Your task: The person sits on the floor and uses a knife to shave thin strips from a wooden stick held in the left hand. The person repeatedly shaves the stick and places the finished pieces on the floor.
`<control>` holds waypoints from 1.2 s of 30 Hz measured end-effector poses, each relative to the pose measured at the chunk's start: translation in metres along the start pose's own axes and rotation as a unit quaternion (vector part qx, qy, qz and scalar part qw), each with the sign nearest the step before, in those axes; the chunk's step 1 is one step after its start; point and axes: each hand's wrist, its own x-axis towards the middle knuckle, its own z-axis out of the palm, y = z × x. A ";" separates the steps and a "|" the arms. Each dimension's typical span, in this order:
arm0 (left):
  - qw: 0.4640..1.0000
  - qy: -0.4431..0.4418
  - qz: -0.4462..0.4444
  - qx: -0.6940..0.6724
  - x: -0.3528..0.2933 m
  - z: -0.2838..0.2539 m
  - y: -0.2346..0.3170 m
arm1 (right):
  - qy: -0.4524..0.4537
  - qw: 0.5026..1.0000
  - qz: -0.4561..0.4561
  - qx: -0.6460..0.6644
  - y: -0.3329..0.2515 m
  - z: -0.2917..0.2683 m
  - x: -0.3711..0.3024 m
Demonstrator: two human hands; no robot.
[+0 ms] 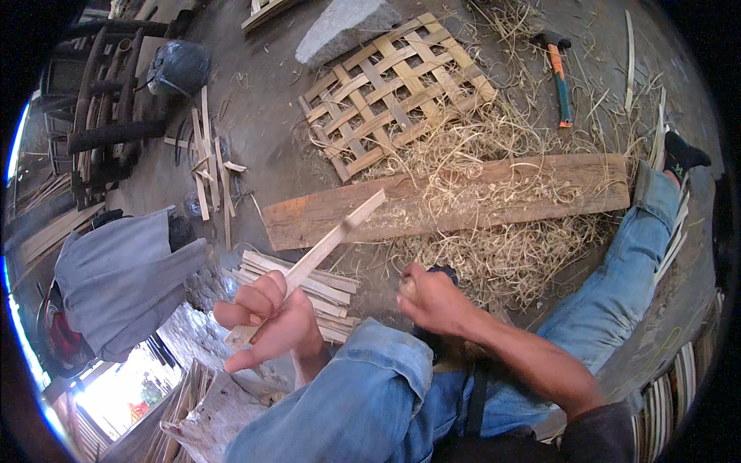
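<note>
My left hand (270, 312) is closed around a flat, pale wooden strip (328, 248), which slants up and away to the right. The strip's far end hangs over the left part of a brown plank (309, 221). My right hand (434, 297) is a fist to the right of the strip, apart from it. A tan, rounded end (407, 288) shows at the fist, but the rest of what it grips is hidden. Below the left hand's strip lies a stack of similar pale strips (332, 289). Curly wood shavings (494, 262) cover much of the plank and the ground around it.
Beyond the plank lie a woven lattice panel (401, 89) and a grey stone block (343, 31). A hammer (559, 81) with an orange and green handle rests at the far right. Loose strips (207, 158) and a grey cloth (116, 282) are on the left. My jeans-clad legs (610, 270) flank the work.
</note>
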 end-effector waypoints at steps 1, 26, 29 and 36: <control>1.000 0.013 -0.001 0.004 -0.001 0.000 -0.001 | 0.001 1.000 -0.013 -0.023 0.003 0.000 -0.001; 0.988 0.133 0.036 0.075 0.015 -0.002 0.006 | 0.120 0.983 0.045 -0.128 0.046 -0.018 -0.005; 0.990 0.119 0.045 0.068 0.013 -0.008 0.015 | 0.064 0.988 0.079 -0.112 -0.014 -0.029 -0.031; 0.991 0.133 0.002 0.026 0.006 -0.008 -0.005 | -0.013 0.985 -0.053 -0.167 -0.120 -0.048 -0.076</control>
